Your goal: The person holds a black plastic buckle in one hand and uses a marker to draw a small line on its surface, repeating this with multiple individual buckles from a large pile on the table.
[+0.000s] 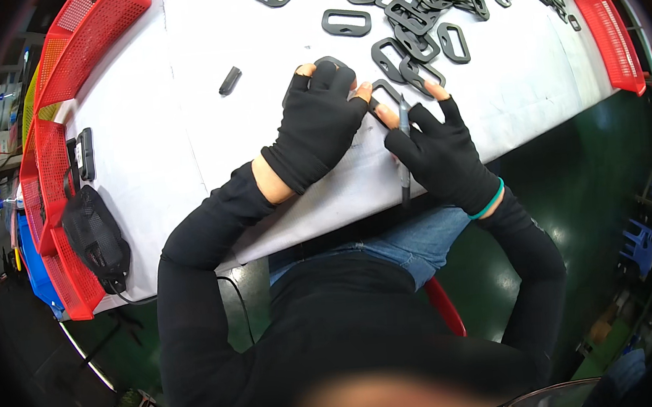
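My right hand (444, 148), in a black fingerless glove, is closed around a slim grey marker pen (403, 148); its tip points away from me. My left hand (316, 124), gloved the same way, has its fingers curled over a black oval frame (326, 61), only the rim of which shows past the knuckles. Between the hands lies another black frame (386, 88), close to the left thumb and the right fingers; whether either grips it is hard to see. Beyond the right fingertips, a further black frame (421, 75) rests beside the heap.
A heap of black plastic frames (432, 0) spreads over the far right of the white tabletop (206, 136). A short black cap-like cylinder (230, 81) lies left of my hands. Red baskets (91, 42) line the left edge, near a black mesh pouch (95, 233); another red basket (608, 36) stands right.
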Demonstrator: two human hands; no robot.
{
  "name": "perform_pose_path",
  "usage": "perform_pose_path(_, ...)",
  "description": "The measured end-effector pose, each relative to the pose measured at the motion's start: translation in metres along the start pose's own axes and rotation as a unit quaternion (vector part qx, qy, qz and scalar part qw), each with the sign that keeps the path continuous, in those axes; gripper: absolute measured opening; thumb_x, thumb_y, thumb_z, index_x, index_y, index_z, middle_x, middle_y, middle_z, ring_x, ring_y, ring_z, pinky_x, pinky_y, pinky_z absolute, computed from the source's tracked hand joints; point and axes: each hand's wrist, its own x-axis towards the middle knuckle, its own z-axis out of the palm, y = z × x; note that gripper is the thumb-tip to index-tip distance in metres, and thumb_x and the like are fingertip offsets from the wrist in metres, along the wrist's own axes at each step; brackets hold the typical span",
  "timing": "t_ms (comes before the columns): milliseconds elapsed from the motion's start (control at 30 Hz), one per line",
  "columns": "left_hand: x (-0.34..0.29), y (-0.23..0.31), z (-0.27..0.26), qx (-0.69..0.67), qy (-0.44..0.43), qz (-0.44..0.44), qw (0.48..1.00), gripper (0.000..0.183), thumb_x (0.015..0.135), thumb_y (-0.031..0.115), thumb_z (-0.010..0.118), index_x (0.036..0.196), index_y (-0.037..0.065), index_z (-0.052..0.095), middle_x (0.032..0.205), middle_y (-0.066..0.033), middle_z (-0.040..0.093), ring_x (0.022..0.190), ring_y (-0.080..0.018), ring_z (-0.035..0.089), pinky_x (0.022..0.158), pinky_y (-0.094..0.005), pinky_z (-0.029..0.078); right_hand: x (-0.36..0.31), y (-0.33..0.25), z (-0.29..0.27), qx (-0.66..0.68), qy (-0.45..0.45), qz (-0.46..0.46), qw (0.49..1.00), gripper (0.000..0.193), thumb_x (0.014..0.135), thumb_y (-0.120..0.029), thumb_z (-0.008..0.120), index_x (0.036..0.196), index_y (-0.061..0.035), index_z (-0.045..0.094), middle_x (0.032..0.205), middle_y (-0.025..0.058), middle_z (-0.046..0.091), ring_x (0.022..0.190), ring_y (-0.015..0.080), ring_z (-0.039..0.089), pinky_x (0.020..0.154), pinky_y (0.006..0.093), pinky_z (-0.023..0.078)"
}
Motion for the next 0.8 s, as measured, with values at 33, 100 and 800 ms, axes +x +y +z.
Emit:
perform_pose_path(33, -0.001, 0.000, -0.001, 0.002, 0.002, -0.001, 1.000, 0.039, 0.066, 0.008, 0.065, 0.104, 0.012, 0.065, 0.098, -0.0048, 0.055, 0.102, -0.0241, 0.050, 0.091, -0.0383, 0.033, -0.002, -0.001, -0.003, 0.002, -0.010, 0.001, 1.000, 0.022, 0.073, -0.006, 0.053, 0.095, -0.0085, 0.056, 0.068, 0.0020, 0.051, 0.080, 0.0155, 0.055, 0.108, 0.0453, 0.026)
perform_pose_path(100, -0.003, 0.001, -0.001, 0.009, 0.002, -0.004, 1.000, 0.037, 0.066, 0.008, 0.065, 0.103, 0.013, 0.065, 0.098, -0.0048, 0.055, 0.100, -0.0241, 0.051, 0.091, -0.0382, 0.034, -0.007, -0.001, -0.009, 0.010, -0.013, -0.003, 1.000, 0.022, 0.073, -0.006, 0.054, 0.095, -0.0084, 0.057, 0.066, 0.0019, 0.050, 0.078, 0.0154, 0.055, 0.107, 0.0466, 0.026)
perform_pose_path(800, 0.013, 0.000, -0.003, -0.120, 0.029, -0.069, 0.990, 0.040, 0.066, 0.035, 0.077, 0.092, 0.008, 0.064, 0.088, -0.0047, 0.060, 0.083, -0.0214, 0.055, 0.078, -0.0339, 0.039, -0.019, -0.005, 0.018, 0.077, 0.120, 0.206, 0.968, 0.039, 0.072, -0.013, 0.070, 0.108, -0.0011, 0.061, 0.057, -0.0016, 0.051, 0.064, 0.0182, 0.053, 0.094, 0.0429, 0.037)
